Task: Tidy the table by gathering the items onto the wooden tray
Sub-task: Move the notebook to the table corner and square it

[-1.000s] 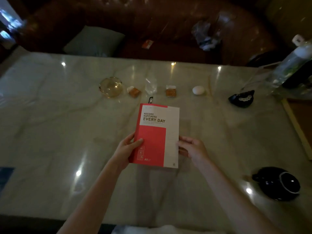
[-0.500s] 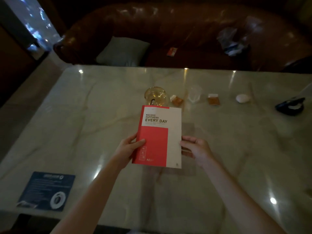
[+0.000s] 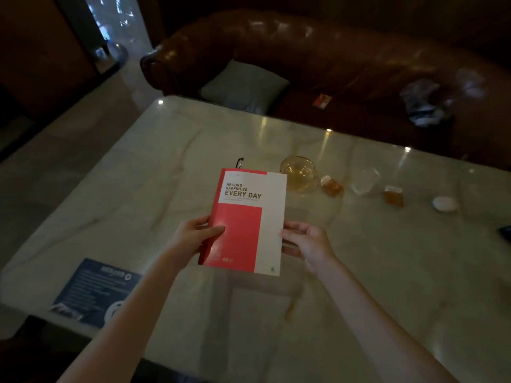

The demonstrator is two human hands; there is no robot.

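Glass bowl [image 3: 299, 174], two amber packets [image 3: 331, 186] beyond held notebook [image 3: 246, 221]

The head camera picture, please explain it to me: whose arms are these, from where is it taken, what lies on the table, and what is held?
There is no machine here. A person wears a camera on the head, so you look forward and down at their own two arms. The left hand and the right hand hold a red and white notebook above the pale table; a pen clip sticks out of its top. Behind it on the table lie a glass bowl, two small amber packets, a clear cup and a small white round thing. A blue leaflet lies near the left edge. No wooden tray shows in this picture.
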